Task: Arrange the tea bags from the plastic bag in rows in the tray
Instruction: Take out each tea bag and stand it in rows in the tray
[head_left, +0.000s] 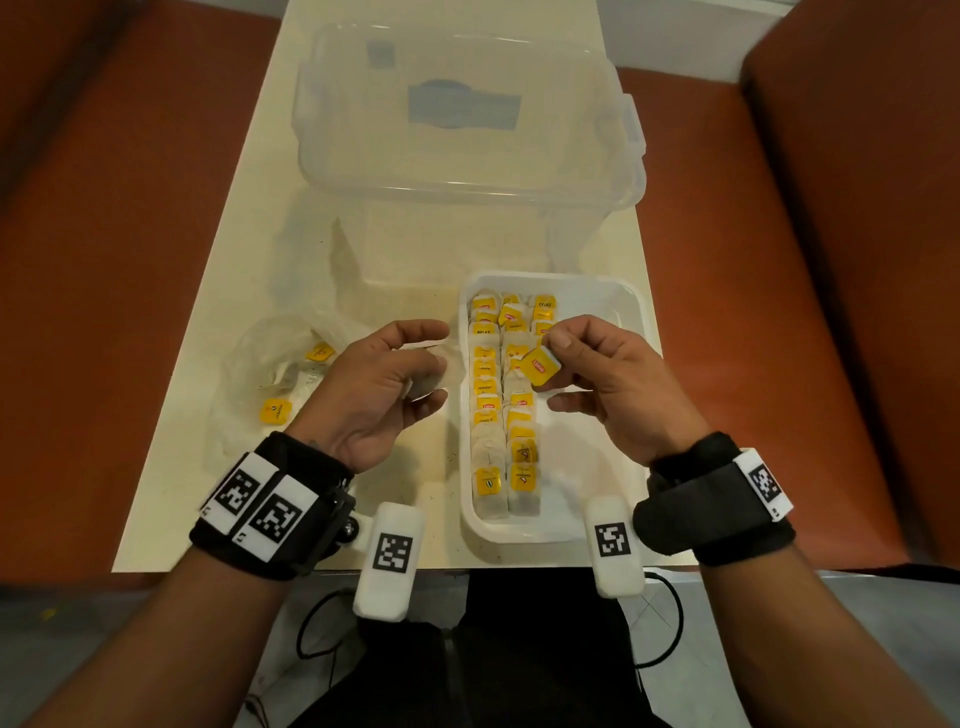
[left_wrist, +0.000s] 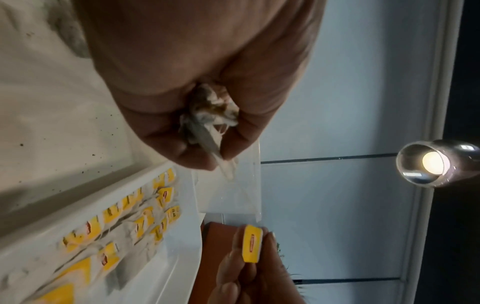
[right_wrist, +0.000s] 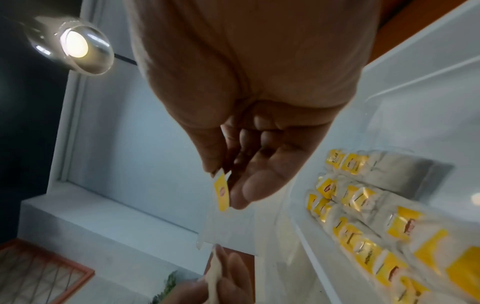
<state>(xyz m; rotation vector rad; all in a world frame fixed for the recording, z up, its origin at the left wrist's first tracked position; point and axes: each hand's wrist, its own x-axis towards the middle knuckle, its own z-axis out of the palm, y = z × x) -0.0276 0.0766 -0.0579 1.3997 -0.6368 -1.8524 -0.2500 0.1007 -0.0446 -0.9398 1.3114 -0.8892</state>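
A white tray (head_left: 631, 322) stands on the table and holds rows of tea bags (head_left: 491, 415) with yellow tags along its left side. My left hand (head_left: 410, 364) hovers just left of the tray, its fingers curled round a pale tea bag pouch (left_wrist: 210, 115). My right hand (head_left: 566, 358) is above the tray and pinches that bag's yellow tag (head_left: 540, 368) between thumb and fingers. The clear plastic bag (head_left: 270, 364) lies at the left of the table with a few tea bags (head_left: 275, 410) in it.
A large clear storage box (head_left: 467, 109) stands at the far end of the cream table (head_left: 208, 291). Orange seats flank the table on both sides. The tray's right half (head_left: 587, 431) is bare.
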